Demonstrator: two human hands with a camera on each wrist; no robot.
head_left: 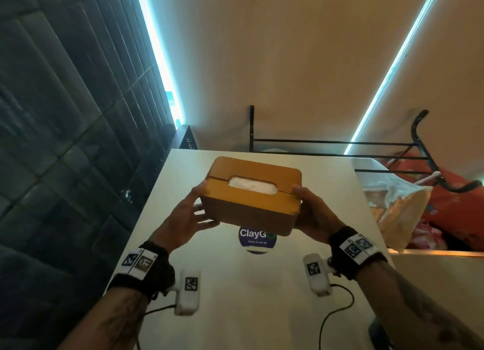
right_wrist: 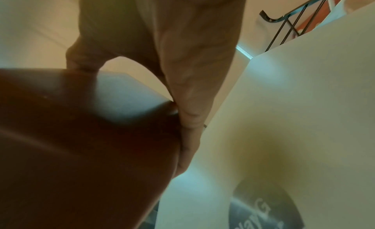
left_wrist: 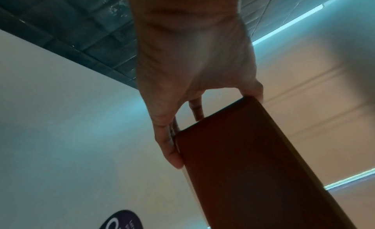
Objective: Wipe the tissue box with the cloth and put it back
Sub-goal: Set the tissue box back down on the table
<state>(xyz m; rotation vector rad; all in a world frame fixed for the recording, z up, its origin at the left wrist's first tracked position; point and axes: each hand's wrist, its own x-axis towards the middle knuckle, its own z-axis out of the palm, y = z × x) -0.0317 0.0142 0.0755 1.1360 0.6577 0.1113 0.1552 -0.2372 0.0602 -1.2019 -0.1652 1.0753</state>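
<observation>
Tissue box (head_left: 250, 195) held at both ends by left hand (head_left: 187, 215) and right hand (head_left: 315, 213), hiding part of the sticker (head_left: 258, 241).

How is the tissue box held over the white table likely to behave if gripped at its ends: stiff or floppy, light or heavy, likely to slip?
The tissue box probably stays stiff: its edges look straight between the left hand and right hand. It seems light, held by thumbs and fingers. Its smooth sides might slip.
</observation>
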